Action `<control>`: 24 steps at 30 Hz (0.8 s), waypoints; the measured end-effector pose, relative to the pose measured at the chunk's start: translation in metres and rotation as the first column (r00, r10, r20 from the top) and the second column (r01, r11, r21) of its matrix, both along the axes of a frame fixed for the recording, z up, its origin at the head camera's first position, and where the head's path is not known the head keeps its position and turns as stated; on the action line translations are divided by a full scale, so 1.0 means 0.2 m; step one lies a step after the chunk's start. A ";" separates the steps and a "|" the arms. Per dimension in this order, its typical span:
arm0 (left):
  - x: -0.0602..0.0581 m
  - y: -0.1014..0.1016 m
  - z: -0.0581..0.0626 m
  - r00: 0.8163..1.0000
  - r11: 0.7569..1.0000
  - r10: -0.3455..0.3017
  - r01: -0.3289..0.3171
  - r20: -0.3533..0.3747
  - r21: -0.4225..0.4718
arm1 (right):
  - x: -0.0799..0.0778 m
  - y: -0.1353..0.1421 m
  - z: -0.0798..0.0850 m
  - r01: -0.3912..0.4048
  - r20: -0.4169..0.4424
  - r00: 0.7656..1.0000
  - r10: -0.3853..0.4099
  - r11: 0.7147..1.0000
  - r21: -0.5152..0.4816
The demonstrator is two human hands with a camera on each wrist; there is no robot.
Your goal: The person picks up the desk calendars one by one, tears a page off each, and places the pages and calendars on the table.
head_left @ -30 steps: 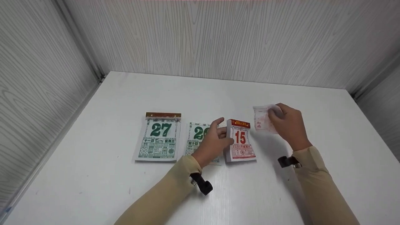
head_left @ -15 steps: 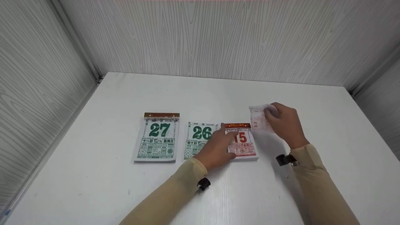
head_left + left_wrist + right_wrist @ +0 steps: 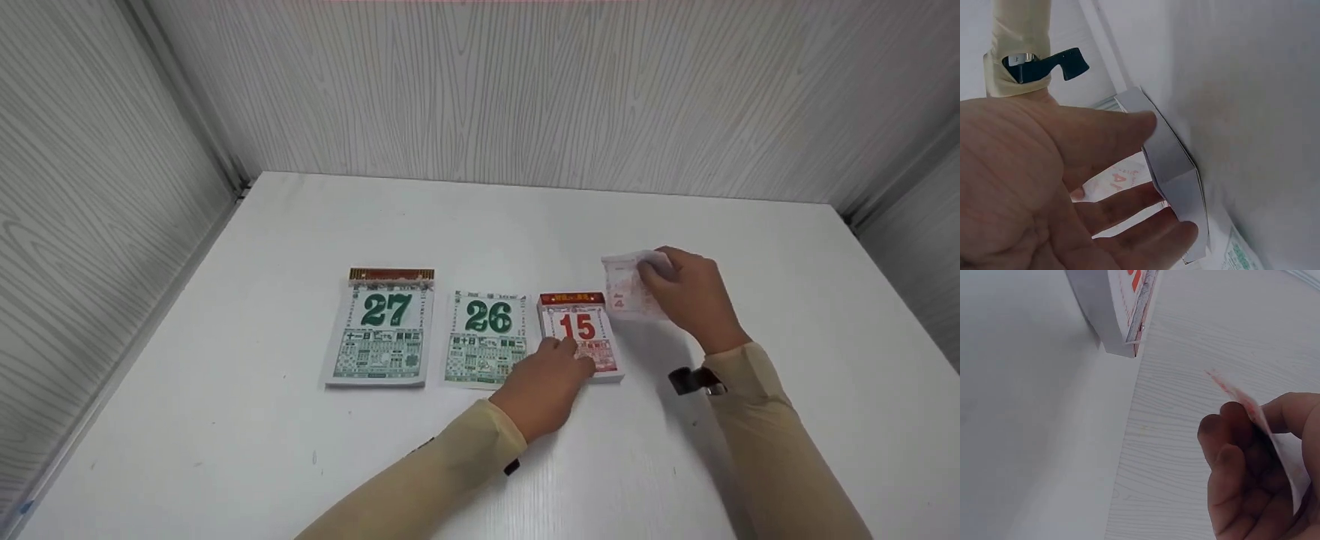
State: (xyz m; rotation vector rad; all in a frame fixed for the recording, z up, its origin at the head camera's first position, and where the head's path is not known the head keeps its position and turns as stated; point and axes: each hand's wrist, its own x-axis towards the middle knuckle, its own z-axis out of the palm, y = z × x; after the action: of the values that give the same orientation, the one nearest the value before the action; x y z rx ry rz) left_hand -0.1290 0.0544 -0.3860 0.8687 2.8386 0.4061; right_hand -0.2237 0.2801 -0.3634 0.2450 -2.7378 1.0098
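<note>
My left hand rests at the lower left corner of a small tear-off calendar with a red 15 and a red header strip. In the left wrist view, the thumb and a fingertip touch the white paper edges of that calendar's block, with other fingers over its face. My right hand holds up a thin page with red print, pinched between thumb and fingers, to the calendar's right. The right wrist view shows this page curving edge-on against the fingers.
On the white table, a larger calendar with a green 27 lies at the left. Between the two calendars lies a loose sheet with a green 26. A pale wood-grain wall rises behind the table.
The red 15 calendar, tilted in the left hand earlier, now lies flat beside the green 26 sheet. The left hand has shifted down to its lower corner. The right hand still holds the page.
</note>
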 end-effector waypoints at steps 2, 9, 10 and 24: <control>-0.01 0.00 0.00 1.000 1.000 0.009 -0.009 0.022 0.021 | 0.00 0.01 0.01 0.014 0.049 0.999 -0.014 1.000 0.007; -0.06 -0.03 0.02 0.999 0.997 0.003 -0.008 0.054 0.081 | 0.00 0.04 0.04 0.049 0.086 0.995 -0.054 0.997 0.057; -0.07 -0.04 0.02 0.999 0.996 -0.001 -0.004 0.052 0.085 | -0.01 0.05 0.04 0.051 0.084 0.995 -0.055 0.997 0.058; -0.13 -0.07 0.02 0.993 0.998 -0.047 0.042 0.106 0.044 | 0.01 0.06 0.00 0.158 -0.075 0.985 -0.152 0.984 0.083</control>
State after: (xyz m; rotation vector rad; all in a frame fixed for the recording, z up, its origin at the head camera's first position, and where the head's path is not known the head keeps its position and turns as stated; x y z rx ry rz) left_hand -0.1555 0.0414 -0.3828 0.8879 2.7168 0.4927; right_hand -0.2222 0.2920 -0.3638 0.0768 -2.6936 0.8253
